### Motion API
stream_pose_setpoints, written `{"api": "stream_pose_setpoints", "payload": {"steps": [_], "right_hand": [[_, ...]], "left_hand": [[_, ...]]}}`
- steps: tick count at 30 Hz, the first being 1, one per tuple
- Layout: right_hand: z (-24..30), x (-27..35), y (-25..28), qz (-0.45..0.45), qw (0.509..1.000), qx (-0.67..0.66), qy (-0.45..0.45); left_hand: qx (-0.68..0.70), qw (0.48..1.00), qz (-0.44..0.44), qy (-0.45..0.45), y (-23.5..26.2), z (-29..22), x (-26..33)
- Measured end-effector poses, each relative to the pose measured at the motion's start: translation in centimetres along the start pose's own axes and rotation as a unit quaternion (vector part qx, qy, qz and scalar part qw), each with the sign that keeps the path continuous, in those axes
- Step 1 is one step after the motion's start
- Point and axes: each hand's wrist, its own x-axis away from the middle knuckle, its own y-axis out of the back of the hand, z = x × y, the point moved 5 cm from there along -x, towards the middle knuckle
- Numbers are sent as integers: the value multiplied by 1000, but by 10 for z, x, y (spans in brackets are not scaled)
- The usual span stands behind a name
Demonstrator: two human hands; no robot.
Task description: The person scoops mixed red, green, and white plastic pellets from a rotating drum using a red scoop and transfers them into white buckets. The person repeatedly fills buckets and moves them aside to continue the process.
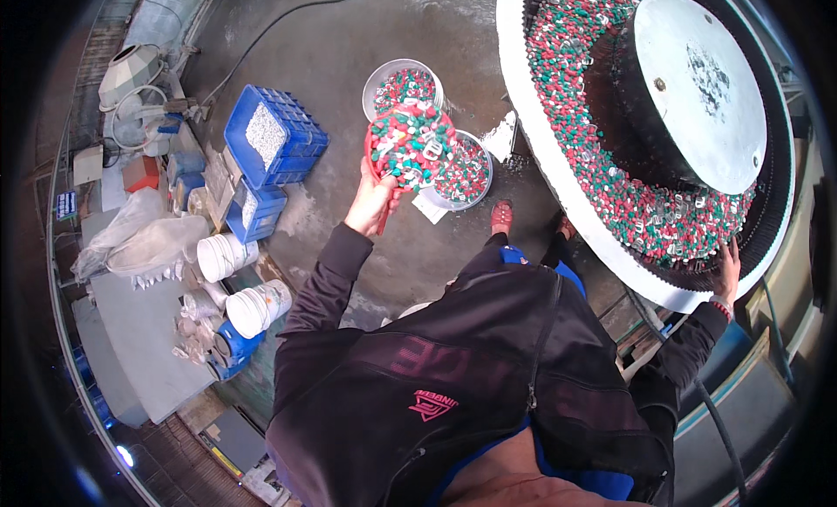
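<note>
My left hand [377,200] grips a red plastic bowl [370,161] heaped with small red, green, white and metallic pieces. The bowl is held up over two white buckets [490,177], which hold the same kind of mix. On the right my right hand [728,267] reaches over the inner wall of a large round white-rimmed tub [602,261]. Its fingers are stretched out against the near end of the loose pieces [558,97], their tips partly hidden. The pieces lie along the ring-shaped trough around a raised round white centre [697,88].
Blue crates [301,145] with white granules stand on the wet floor to the left. White lidded buckets [228,256], a blue drum [228,343] and plastic bags [166,241] are beyond them. A black hose [279,19] crosses the floor. My feet [501,215] stand close to the tub.
</note>
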Motion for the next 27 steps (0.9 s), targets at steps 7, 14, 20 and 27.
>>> {"api": "stream_pose_setpoints", "payload": {"steps": [7,14,20,27], "right_hand": [[17,31,19,-24,995,100,-8],[23,60,55,-84,987,137,-13],[6,45,77,-85,991,96,-35],[-13,-37,49,-12,999,15,34]], "left_hand": [[-487,832,-195,-183,30,94,-62],[-528,789,-262,-174,28,132,-87],[-170,918,-274,-229,-10,36,-70],[-459,759,-174,-428,-191,-145,-81]]}}
